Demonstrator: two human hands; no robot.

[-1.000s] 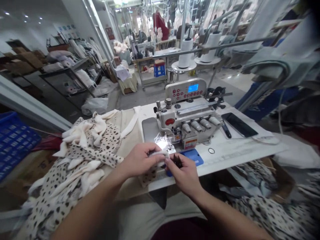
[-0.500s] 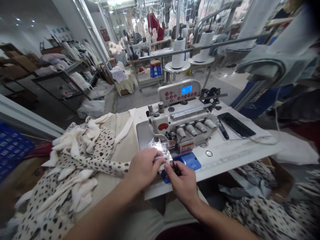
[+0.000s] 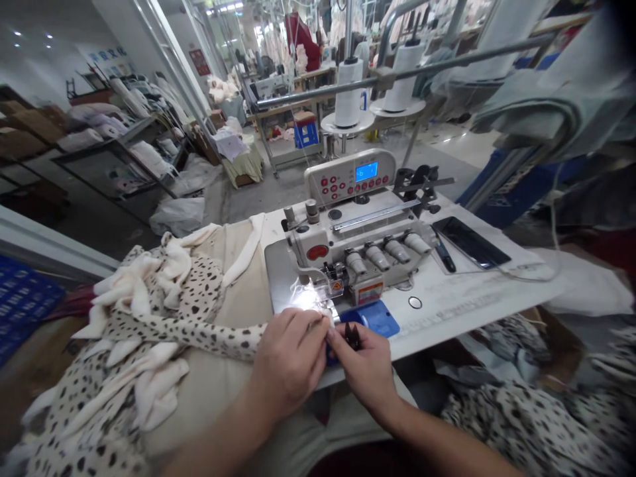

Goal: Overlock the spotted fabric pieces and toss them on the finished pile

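You have two hands in view, one left hand [image 3: 291, 361] and one right hand [image 3: 366, 368], with one dark pointed tool [image 3: 352, 336], before one sewing machine [image 3: 318, 240] bearing four grey knobs [image 3: 376, 256] in a row and one lit display [image 3: 366, 172]. On your desk [image 3: 462, 301], toward the right, count one phone [image 3: 472, 242], one slim dark implement [image 3: 445, 255] and one small ring [image 3: 415, 303]. Farther off you have two white thread cones [image 3: 348, 93] and one blue stool [image 3: 305, 134], plus one blue crate [image 3: 24, 298] on the left; the spotted cloth [image 3: 201, 291] is too tangled to count.
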